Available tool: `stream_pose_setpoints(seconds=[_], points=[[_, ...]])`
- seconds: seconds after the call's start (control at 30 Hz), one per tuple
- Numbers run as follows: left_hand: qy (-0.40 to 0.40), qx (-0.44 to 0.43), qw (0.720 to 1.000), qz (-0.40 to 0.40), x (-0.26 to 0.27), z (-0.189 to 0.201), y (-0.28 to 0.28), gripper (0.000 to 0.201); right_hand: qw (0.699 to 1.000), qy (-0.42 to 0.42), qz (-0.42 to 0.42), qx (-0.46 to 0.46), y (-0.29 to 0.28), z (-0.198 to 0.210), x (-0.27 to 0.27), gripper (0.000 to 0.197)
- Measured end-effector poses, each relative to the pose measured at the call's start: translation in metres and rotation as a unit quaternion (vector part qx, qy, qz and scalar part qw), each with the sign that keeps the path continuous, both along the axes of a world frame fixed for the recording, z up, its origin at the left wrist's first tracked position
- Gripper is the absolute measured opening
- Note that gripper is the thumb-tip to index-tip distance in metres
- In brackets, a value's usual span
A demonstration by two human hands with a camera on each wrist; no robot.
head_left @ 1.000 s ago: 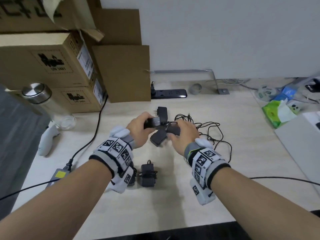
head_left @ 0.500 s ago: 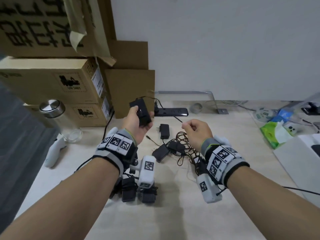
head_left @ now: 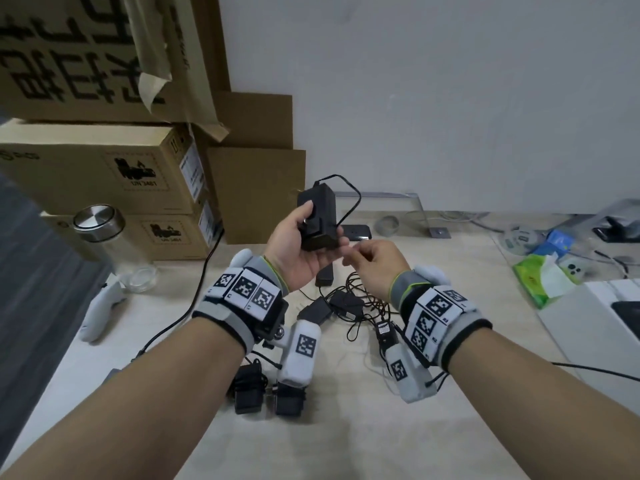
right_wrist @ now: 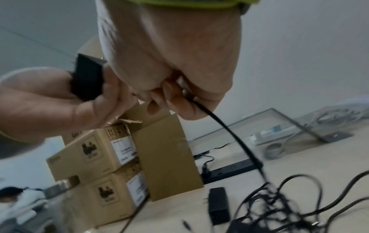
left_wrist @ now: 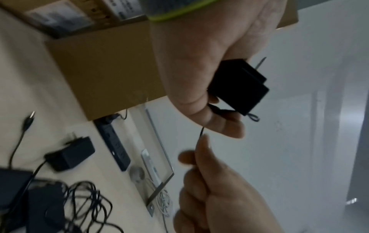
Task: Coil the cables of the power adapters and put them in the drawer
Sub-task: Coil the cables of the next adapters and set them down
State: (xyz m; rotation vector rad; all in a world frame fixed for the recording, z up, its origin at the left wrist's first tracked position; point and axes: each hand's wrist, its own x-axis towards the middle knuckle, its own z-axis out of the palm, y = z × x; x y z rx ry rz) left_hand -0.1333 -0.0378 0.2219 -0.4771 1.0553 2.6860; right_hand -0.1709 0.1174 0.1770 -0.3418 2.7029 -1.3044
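My left hand (head_left: 304, 244) grips a black power adapter (head_left: 318, 216) raised above the desk, thumb on its face; the same adapter (left_wrist: 239, 86) (right_wrist: 87, 78) shows in both wrist views. Its thin black cable (head_left: 349, 199) loops off the top and runs to my right hand (head_left: 367, 261), which pinches the cable (right_wrist: 219, 123) just right of the adapter. Below lie more adapters in a tangle of cables (head_left: 349, 306) (right_wrist: 279, 205). Two adapters with coiled cables (head_left: 266, 393) sit near the front, partly behind my left wrist. No drawer is in view.
Stacked cardboard boxes (head_left: 114, 174) stand at the back left, with a steel-lidded glass jar (head_left: 114, 244) and a white controller (head_left: 100, 313) before them. A black power strip (head_left: 356, 232) lies by the wall. Tissue pack (head_left: 540, 275) and white box (head_left: 595, 323) at the right.
My left hand has lifted one adapter from the pile to above the desk. My right hand has left the pile, risen and come in close to the adapter, pinching its cable.
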Motion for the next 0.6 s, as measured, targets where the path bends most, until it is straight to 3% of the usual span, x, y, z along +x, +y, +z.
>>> stream_pose_setpoints(seconds=[0.17,0.27,0.33,0.43,0.6], points=[[-0.063,-0.100,0.978,0.174,-0.009,-0.005,-0.025,0.024,0.991,-0.004,-0.042,0.126,0.041,0.008,-0.009,0.045],[-0.101,-0.182,0.949,0.237,-0.012,-0.020,-0.046,0.019,0.986,-0.023,-0.093,0.134,0.060,0.013,-0.017,0.044],[-0.105,-0.298,0.921,0.228,-0.009,-0.036,-0.053,0.023,0.988,-0.020,-0.108,0.112,0.059,0.021,-0.014,0.040],[-0.068,-0.503,0.850,0.143,-0.002,-0.057,-0.047,0.031,0.992,0.023,-0.097,0.082,0.042,0.025,-0.008,0.031],[-0.014,-0.665,0.746,0.038,0.007,-0.078,-0.034,0.023,0.992,0.089,-0.093,-0.002,0.004,0.056,-0.003,0.031]])
